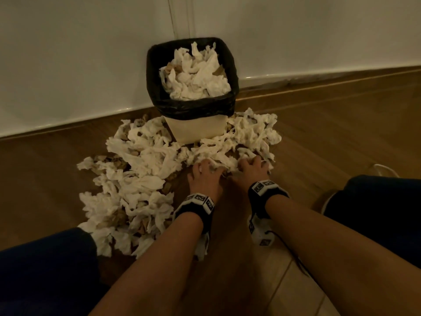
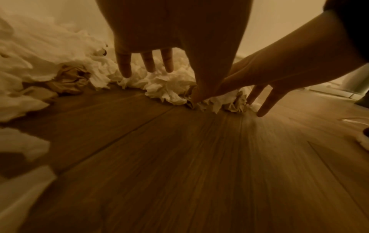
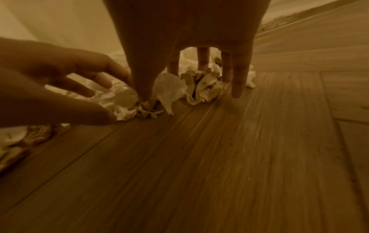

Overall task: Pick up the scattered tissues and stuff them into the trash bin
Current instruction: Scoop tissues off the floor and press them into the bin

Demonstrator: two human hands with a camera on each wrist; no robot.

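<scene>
tissues [image 1: 218, 156] under both hands' fingertips

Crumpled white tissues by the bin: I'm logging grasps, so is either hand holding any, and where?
Nothing is held yet. The left hand and right hand reach, fingers spread, into the near edge of the crumpled white tissues.

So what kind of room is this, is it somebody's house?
Probably a room in a home or hotel, though I can't be sure. There's a brown wood-plank floor, a plain white wall with a skirting board, and a small cream trash bin with a black liner standing against it.
</scene>
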